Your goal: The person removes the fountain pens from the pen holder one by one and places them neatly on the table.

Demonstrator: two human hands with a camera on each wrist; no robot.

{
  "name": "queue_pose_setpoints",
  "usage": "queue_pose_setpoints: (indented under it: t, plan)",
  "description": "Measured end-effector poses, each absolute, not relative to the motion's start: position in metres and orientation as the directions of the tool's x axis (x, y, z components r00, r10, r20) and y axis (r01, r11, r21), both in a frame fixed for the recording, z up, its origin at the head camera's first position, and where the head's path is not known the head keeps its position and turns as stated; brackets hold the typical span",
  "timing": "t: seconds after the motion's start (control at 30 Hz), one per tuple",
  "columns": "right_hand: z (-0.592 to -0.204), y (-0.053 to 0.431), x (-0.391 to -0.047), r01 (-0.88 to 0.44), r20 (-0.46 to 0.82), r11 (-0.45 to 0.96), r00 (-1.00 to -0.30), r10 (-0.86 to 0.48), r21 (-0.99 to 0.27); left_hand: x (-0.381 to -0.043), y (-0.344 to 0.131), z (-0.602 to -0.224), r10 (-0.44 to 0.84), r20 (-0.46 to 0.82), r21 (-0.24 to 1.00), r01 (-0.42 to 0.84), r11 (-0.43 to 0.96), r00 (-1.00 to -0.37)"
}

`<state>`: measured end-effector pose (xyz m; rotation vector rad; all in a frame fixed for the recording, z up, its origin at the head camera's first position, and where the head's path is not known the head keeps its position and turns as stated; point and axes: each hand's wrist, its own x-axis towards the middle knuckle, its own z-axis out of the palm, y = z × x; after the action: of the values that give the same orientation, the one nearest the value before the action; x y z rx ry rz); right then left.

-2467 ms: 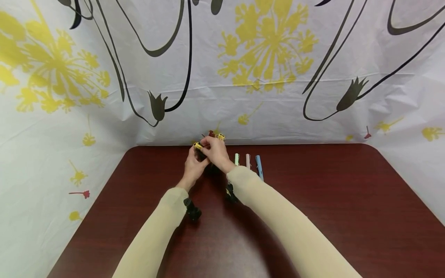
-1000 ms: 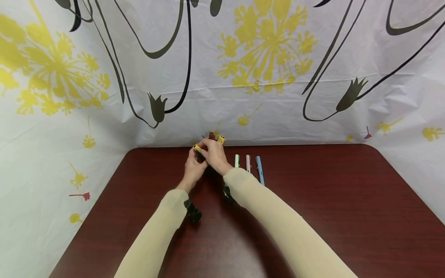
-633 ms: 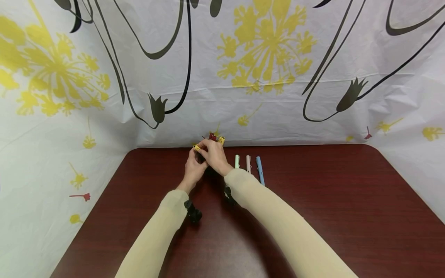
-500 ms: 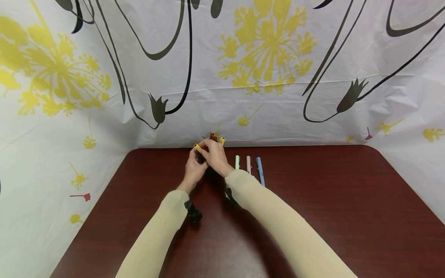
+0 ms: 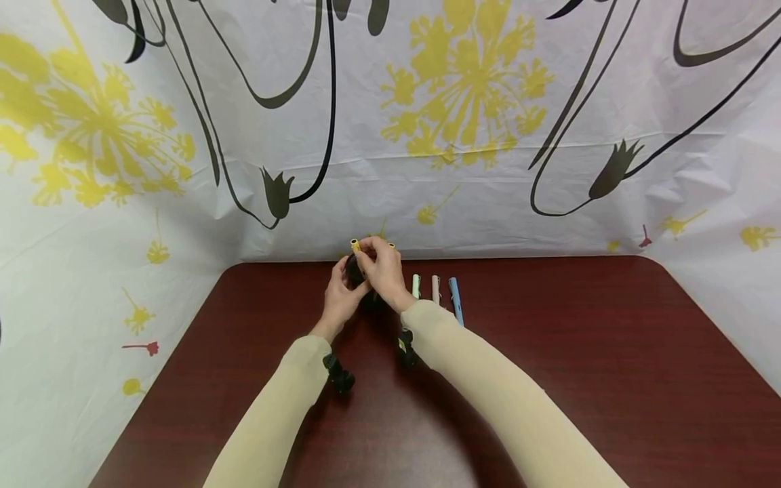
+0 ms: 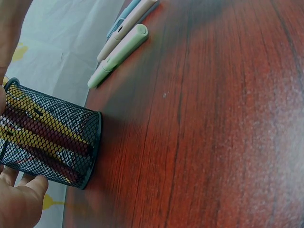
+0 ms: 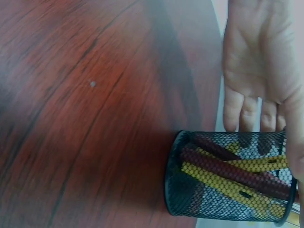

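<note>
A black mesh pen cup (image 5: 353,271) stands at the table's back edge. My left hand (image 5: 342,293) grips its side, its fingertips against the mesh in the left wrist view. Over the rim, my right hand (image 5: 386,272) pinches a yellow pen (image 5: 355,245) between thumb and fingers, its top end pointing up. Through the mesh of the cup (image 7: 228,175) in the right wrist view show yellow pens (image 7: 216,183) and dark red pens (image 7: 237,173), leaning across each other. The right hand hides part of the rim in the head view.
Right of the cup lie a pale green pen (image 5: 416,286), a pale pink pen (image 5: 436,290) and a blue pen (image 5: 455,298), side by side. The dark red-brown table (image 5: 549,352) meets a patterned white sheet (image 5: 488,224) behind and at the sides.
My right hand has risen slightly, and the yellow pen has gone from leaning left to more upright and higher. The red pen tops behind the hand are now hidden. My left hand stays at the cup.
</note>
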<state>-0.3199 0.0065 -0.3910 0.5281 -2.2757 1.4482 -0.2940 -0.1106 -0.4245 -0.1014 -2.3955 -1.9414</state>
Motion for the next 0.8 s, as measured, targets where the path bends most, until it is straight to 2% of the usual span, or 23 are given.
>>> queue_pose_setpoints:
  t: [0.13, 0.33, 0.53, 0.8]
  plan:
    - [-0.384, 0.009, -0.318, -0.51, 0.516, 0.353, -0.852, -0.084, -0.785, -0.285, -0.108, -0.412, 0.019, 0.072, 0.974, 0.075, 0.215, -0.997]
    - [-0.37, 0.013, -0.319, -0.503, 0.518, 0.265, -0.855, -0.014, -0.823, -0.298, -0.111, -0.433, -0.011, 0.102, 0.966, 0.096, 0.239, -0.995]
    - [-0.355, 0.024, -0.323, -0.472, 0.488, 0.155, -0.868, 0.087, -0.868, -0.299, -0.11, -0.433, -0.027, 0.112, 0.97, 0.103, 0.222, -0.993]
    - [-0.344, 0.044, -0.325, -0.403, 0.375, -0.094, -0.9, 0.222, -0.91, -0.298, -0.109, -0.433, -0.036, 0.107, 0.967, 0.096, 0.238, -0.994]
